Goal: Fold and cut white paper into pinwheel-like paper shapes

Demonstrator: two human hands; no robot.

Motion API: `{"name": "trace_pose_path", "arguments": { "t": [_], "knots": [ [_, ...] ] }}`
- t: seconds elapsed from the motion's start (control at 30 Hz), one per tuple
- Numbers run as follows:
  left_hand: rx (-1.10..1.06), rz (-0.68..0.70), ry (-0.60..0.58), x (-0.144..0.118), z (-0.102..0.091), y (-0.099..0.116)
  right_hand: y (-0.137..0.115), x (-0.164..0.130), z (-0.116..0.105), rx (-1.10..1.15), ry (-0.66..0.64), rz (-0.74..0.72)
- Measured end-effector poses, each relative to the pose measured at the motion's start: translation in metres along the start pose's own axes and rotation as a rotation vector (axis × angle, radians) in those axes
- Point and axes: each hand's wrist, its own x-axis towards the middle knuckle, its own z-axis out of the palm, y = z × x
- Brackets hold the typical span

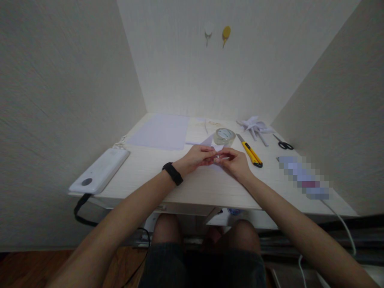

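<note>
And there it was, the pale lilac sheet of paper [218,148], folded and creased, pinched at its middle between the fingertips of the left hand [199,155] and the right hand [236,161]! One pointed flap stuck up on the left, faintly purple, while a lighter panel showed just behind the fingers and a pale edge spread out below them. Over the middle of the desk [196,189] it sat, its centre largely covered, the exact folds there too small to tell.
</note>
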Motion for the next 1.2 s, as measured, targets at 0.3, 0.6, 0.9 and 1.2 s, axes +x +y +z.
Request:
{"name": "trace_pose_path", "arguments": {
  "t": [0.3, 0.6, 0.9, 1.2],
  "knots": [
    [0.086, 0.083, 0.087, 0.004, 0.001, -0.004, -0.001, -0.001, 0.001, 0.173, -0.017, 0.151],
    [0.085, 0.060, 0.162, 0.005, 0.003, -0.004, 0.000, 0.001, 0.002, 0.224, 0.023, 0.160],
    [0.179, 0.072, 0.104, 0.006, -0.001, -0.008, -0.002, 0.001, 0.003, 0.259, -0.005, 0.210],
    [0.196, 0.094, 0.076, 0.008, -0.004, -0.010, -0.002, 0.000, 0.003, 0.278, -0.015, 0.234]
  ]
}}
